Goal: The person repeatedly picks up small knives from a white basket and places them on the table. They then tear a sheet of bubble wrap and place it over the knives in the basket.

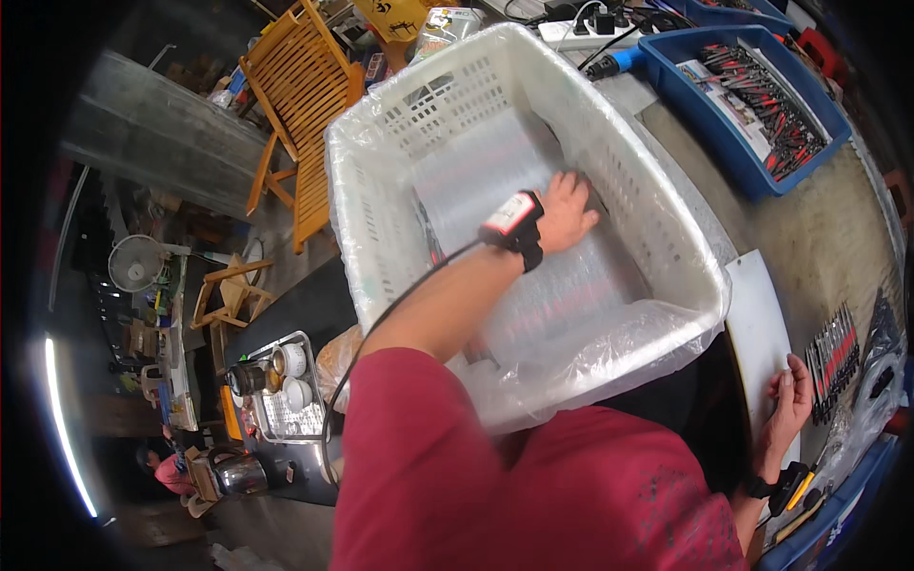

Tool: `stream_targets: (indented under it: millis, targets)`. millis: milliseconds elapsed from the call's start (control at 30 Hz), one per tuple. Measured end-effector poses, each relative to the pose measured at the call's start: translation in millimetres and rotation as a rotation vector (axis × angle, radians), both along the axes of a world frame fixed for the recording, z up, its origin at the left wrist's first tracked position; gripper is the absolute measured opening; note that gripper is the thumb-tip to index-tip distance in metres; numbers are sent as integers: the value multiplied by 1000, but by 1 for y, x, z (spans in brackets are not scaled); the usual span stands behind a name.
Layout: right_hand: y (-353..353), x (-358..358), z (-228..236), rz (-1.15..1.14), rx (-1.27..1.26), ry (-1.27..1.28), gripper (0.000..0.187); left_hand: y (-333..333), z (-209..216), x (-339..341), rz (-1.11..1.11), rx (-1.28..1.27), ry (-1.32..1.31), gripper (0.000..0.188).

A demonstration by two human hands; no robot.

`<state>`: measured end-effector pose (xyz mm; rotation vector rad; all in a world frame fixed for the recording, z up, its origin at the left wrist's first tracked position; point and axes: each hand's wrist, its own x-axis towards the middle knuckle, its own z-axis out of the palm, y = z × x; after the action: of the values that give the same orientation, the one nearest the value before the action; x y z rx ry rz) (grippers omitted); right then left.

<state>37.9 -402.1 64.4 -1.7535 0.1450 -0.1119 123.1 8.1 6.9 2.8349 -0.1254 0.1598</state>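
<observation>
In the head view, a white basket (666,205) lined with clear film stands beside a brownish worktop (809,228); inside it lies a clear plastic layer (476,167), the left hand (568,217) palm-down on it near the side wall, its grip loose, fingers slightly spread; the right hand (792,388) is at a white board (757,305), its grip narrow, and whether it holds anything I cannot tell; beside it lies a row of red-and-black tools (835,352); farther up the worktop sits a blue bin (703,124); across the dim room are a slatted wooden chair (300,86), a fan (133,265) and a lit tube (71,428).
</observation>
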Motion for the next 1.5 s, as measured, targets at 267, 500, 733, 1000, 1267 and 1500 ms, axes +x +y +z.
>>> stream_targets:
  millis: [267, 500, 733, 1000, 1267, 1500]
  targets:
    - [-1, 0, 0, 7, 22, 2, 26, 32, 50, -20, -148, 193, 234, 31]
    - [-2, 0, -1, 12, 8, 3, 28, 28, 34, -59, -249, 253, 617, 35]
    - [-5, -1, -2, 39, -126, -44, 26, 19, 33, -52, -269, 307, 619, 30]
    - [-1, -17, 16, -87, -95, -400, 19, -71, 150, -20, 65, -570, 112, 23]
    - [-25, -90, 32, -257, -40, -662, 9, -199, 232, -66, -547, -195, -136, 23]
    - [-56, -160, 12, -375, -21, -638, 8, -280, 221, -93, -971, -134, 43, 12]
